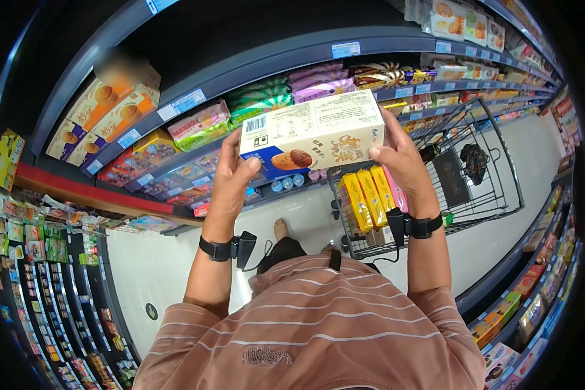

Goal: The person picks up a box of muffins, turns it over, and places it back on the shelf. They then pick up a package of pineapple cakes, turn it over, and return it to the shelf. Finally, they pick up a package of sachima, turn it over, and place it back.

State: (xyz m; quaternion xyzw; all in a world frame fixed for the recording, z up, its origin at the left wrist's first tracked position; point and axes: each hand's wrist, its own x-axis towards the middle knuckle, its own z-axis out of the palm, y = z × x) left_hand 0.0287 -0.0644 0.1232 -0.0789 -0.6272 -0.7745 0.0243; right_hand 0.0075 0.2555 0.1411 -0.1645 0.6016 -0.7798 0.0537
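Note:
A cream and blue box (315, 130) with a pastry picture and a barcode is held up in front of the shelves. My left hand (233, 172) grips its left end, thumb on the near face. At the right end my right hand (402, 155) closes round the box in the same way. Below and right of the box stands a wire shopping cart (487, 201), with several yellow packs (364, 198) and a pink one inside, partly behind my right forearm. Similar boxes, orange and white (103, 117), sit on the shelf at the left.
A long shelf (273, 58) with packaged snacks curves across the top. Another shelf of goods (520, 292) runs along the lower right, and racks of packets (52, 286) stand at the lower left. The pale floor (149, 260) shows between them.

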